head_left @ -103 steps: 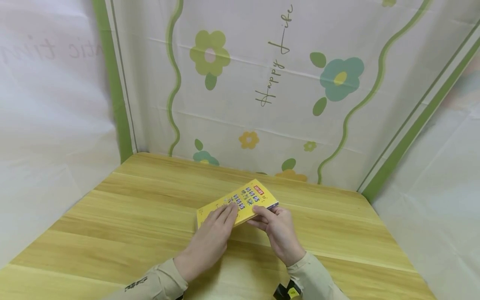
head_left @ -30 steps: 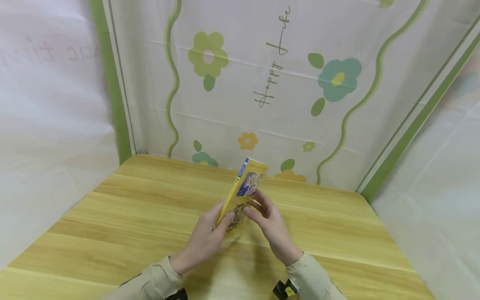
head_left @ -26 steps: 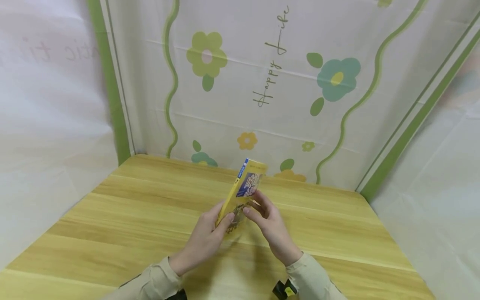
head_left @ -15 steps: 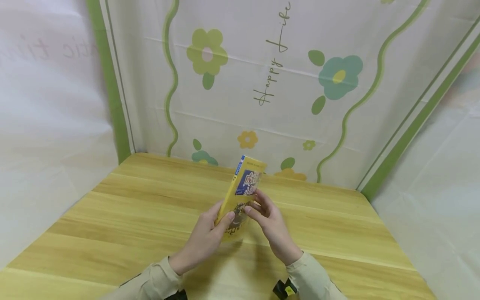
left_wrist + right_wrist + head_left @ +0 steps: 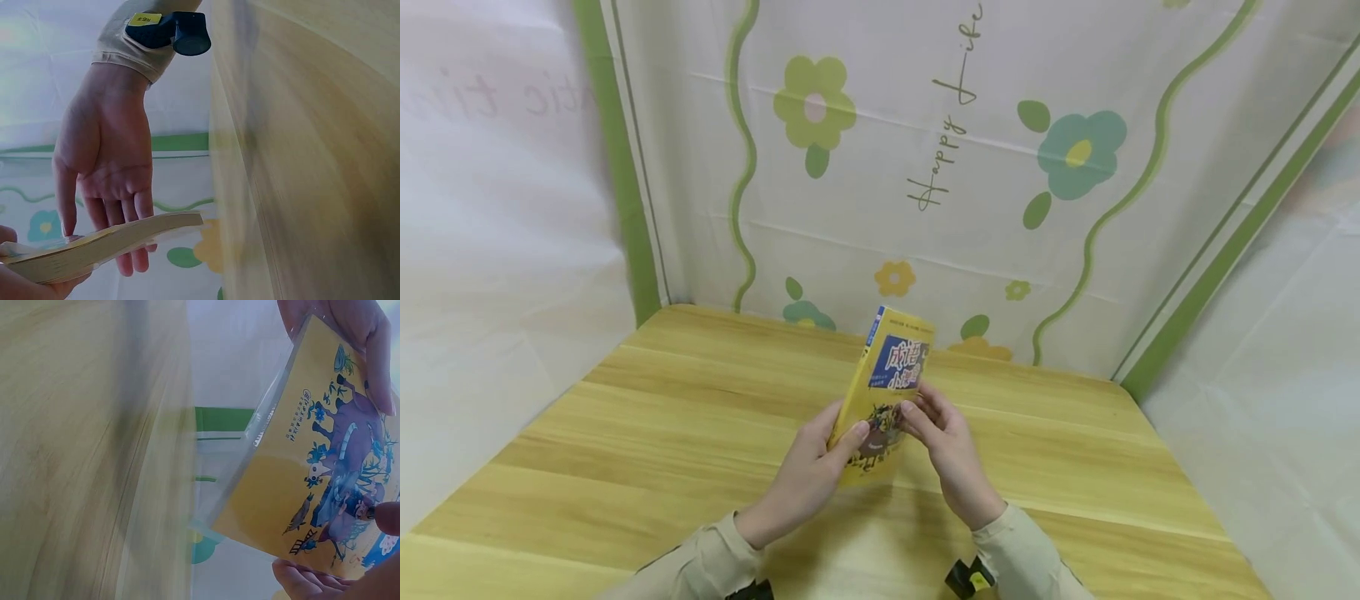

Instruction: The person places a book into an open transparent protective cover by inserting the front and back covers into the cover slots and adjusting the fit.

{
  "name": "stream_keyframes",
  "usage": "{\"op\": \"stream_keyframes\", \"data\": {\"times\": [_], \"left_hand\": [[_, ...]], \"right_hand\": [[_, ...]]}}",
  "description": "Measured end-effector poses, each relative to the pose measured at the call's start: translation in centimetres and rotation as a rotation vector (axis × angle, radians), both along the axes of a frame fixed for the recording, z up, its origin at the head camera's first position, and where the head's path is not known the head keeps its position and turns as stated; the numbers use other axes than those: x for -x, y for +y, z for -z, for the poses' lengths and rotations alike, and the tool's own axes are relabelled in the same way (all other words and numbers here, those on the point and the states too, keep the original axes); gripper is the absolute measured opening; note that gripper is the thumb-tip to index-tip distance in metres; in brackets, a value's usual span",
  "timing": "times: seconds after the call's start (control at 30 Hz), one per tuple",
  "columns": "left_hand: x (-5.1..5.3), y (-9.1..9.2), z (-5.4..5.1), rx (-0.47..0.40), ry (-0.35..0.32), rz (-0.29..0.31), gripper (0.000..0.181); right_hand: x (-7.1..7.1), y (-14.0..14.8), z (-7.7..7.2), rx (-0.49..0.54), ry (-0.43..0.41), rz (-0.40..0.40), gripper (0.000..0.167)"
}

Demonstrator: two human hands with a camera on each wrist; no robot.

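Observation:
Above the table a yellow paperback book (image 5: 880, 400) is held upright and tilted, its blue-topped spine to the left. The front cover shows large Chinese characters in a blue panel and a cartoon ox. My left hand (image 5: 801, 479) grips the spine side, thumb on the cover, fingers behind. With its thumb on the cover and fingers behind the opposite edge, my right hand (image 5: 955, 454) pinches the book. The right wrist view shows a clear plastic jacket around the cover (image 5: 269, 494). In the left wrist view the page block (image 5: 112, 244) looks bowed.
A wood-grain table (image 5: 647, 433) lies under both hands. White curtains with printed flowers (image 5: 850, 192) stand at the back and sides. A black device with a yellow label (image 5: 970, 577) is strapped at the right wrist.
The book showed its back cover and lay flatter 3.4 seconds ago; now its front cover faces me. Over the last half second the cover turned further towards me, and my right hand shifted slightly right.

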State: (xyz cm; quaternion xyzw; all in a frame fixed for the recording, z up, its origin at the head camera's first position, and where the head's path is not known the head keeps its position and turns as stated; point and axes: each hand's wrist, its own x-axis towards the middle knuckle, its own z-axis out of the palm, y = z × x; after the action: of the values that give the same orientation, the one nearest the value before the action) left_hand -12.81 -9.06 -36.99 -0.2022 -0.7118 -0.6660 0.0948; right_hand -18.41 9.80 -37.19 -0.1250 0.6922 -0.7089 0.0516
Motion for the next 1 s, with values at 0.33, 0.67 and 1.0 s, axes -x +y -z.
{"op": "stream_keyframes", "data": {"times": [0.33,0.67,1.0], "left_hand": [[0.0,-0.1,-0.3,-0.042,-0.021,0.041,0.039],[0.1,-0.6,-0.8,-0.118,-0.085,0.087,0.037],[0.1,-0.7,-0.9,-0.137,-0.097,0.074,0.034]], "right_hand": [[0.2,0.1,0.0,0.022,-0.004,0.074,0.055],[0.7,0.9,-0.6,0.121,-0.085,0.228,0.048],[0.6,1.0,-0.8,0.128,-0.092,0.254,0.045]]}}
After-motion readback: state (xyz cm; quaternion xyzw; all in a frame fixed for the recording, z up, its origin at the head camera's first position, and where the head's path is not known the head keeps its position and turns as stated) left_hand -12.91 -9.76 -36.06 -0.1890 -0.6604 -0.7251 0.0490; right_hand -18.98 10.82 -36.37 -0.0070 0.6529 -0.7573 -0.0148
